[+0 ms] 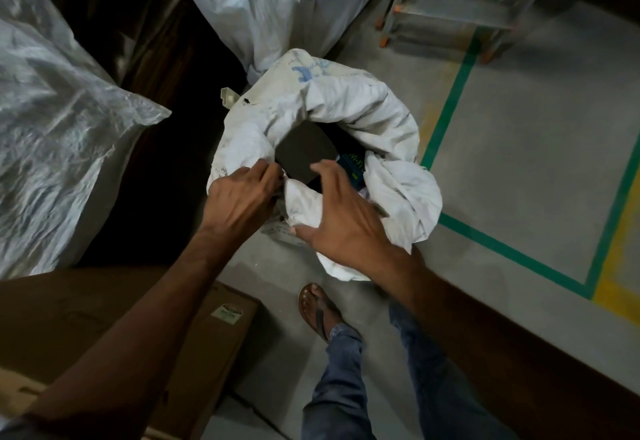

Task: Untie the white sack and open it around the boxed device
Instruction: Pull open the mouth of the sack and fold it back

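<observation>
Head view, sack [346, 107] (open) under both hands [239, 197] [346, 225]

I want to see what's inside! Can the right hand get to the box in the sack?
Probably yes. The sack is open, its rim rolled down, and the box shows inside. The right hand is spread right by it, nothing between.
</observation>
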